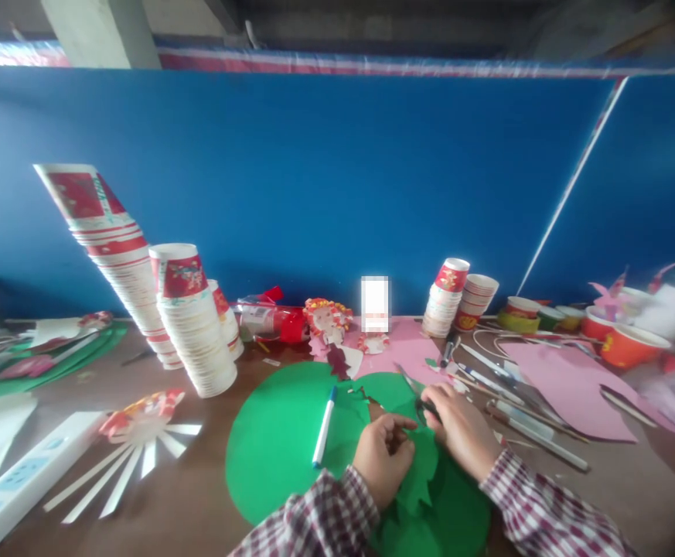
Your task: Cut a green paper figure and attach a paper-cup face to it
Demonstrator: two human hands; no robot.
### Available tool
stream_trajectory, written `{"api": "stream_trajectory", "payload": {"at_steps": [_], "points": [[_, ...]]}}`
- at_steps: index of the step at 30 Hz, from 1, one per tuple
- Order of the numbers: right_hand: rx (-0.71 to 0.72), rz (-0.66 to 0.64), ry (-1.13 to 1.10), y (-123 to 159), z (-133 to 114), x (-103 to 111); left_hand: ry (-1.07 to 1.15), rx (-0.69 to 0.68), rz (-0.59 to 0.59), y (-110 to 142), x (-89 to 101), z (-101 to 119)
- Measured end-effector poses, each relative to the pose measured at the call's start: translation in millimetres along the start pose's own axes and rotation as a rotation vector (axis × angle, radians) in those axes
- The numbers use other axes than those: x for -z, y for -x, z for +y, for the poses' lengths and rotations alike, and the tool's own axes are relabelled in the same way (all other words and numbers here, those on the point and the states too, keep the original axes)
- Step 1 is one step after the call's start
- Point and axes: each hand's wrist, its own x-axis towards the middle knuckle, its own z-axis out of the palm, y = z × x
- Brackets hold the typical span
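Note:
My right hand (465,432) grips a pair of scissors (410,382), with dark handles at the fingers and the blades pointing up and left. Close beside it, my left hand (383,463) is closed, thumb and fingers pinching a cut piece of green paper (421,478) with a jagged edge. Part of that piece is hidden by the fingers. Under both hands lie large rounded sheets of green paper (271,437). A white marker with a blue cap (324,429) rests on the green sheet, left of my left hand.
Tall stacks of paper cups (195,333) stand at left, shorter cup stacks (444,298) behind my right hand. A cut-open cup (143,422) and a power strip (29,472) lie left. Pink paper (569,379), pens and cutters (540,433) lie right. A blue partition (337,178) closes the back.

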Motion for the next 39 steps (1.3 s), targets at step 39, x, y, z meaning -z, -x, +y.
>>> {"api": "stream_trajectory", "payload": {"at_steps": [39], "points": [[0.092,0.049,-0.593,-12.3,-20.7,-16.7,-1.026,-0.328,-0.09,15.2,9.4,12.9]]}}
